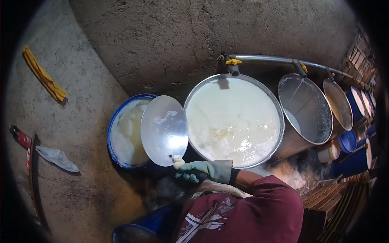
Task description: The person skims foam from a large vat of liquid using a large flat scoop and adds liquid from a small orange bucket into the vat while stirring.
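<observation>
My right hand (193,171), in a rubber work glove, grips the handle end of a wide, shallow metal scoop (164,127). A pale wrapping (178,162) covers the handle where it meets the scoop. Some froth clings to the scoop's shiny surface. It is held between a blue barrel (110,133) and a large metal vat (281,136), overlapping the barrel's right side. White, milky liquid (231,109) nearly fills the vat, with foam toward the near side. Yellowish liquid with white froth (126,127) lies in the barrel. My left hand is out of view.
A pipe (267,57) with yellow-handled valves runs along the wall. Liquid streams into a second metal vat (316,121). Steam (291,176) rises near the vats beside a wooden structure (325,197). A yellow cloth (44,74) and a pale plastic bag (57,158) lie left.
</observation>
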A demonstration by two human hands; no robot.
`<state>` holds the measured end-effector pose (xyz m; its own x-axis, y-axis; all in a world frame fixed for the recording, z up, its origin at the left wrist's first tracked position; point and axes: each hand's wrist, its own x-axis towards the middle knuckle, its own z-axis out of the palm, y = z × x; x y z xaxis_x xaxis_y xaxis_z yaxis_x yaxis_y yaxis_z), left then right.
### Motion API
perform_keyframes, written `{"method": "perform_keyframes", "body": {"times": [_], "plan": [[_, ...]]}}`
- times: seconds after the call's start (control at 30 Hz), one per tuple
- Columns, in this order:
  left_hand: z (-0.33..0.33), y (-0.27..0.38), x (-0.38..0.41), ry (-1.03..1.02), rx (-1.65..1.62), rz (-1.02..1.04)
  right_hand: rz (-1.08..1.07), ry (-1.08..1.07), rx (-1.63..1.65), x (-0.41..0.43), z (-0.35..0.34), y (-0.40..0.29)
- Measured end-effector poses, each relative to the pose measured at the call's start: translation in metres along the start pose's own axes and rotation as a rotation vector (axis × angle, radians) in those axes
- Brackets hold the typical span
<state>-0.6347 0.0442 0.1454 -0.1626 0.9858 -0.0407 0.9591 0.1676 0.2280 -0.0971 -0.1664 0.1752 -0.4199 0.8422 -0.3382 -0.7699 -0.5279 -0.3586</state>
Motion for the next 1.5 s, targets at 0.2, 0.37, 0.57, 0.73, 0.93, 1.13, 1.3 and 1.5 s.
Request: {"method": "perform_keyframes", "body": {"times": [0.2,0.37,0.57,0.73,0.93,1.13,1.3,1.5], "plan": [[0.034,-0.004,0.016,-0.04,-0.055,-0.014,-0.15,0.373,0.095,0.011,-0.054,0.027],[0.048,-0.008,0.026,-0.07,-0.071,-0.012,-0.218,0.524,0.359,-0.015,-0.061,0.036],[0.037,-0.019,0.024,-0.066,-0.076,-0.009,-0.371,0.335,0.306,-0.043,-0.118,0.037],[0.014,-0.043,0.016,-0.054,-0.081,-0.013,-0.465,0.78,0.25,-0.072,-0.122,0.025],[-0.066,-0.056,-0.007,0.031,-0.127,-0.017,-0.469,0.802,0.418,-0.082,-0.153,0.009],[-0.134,-0.01,-0.016,0.07,-0.176,0.149,-0.476,0.781,0.426,-0.095,-0.162,0.02],[-0.158,0.045,-0.017,0.035,-0.256,0.378,-0.509,0.785,0.439,-0.103,-0.187,0.049],[-0.136,0.161,-0.032,-0.091,-0.251,0.644,-0.567,0.814,0.444,-0.116,-0.21,0.07]]}}
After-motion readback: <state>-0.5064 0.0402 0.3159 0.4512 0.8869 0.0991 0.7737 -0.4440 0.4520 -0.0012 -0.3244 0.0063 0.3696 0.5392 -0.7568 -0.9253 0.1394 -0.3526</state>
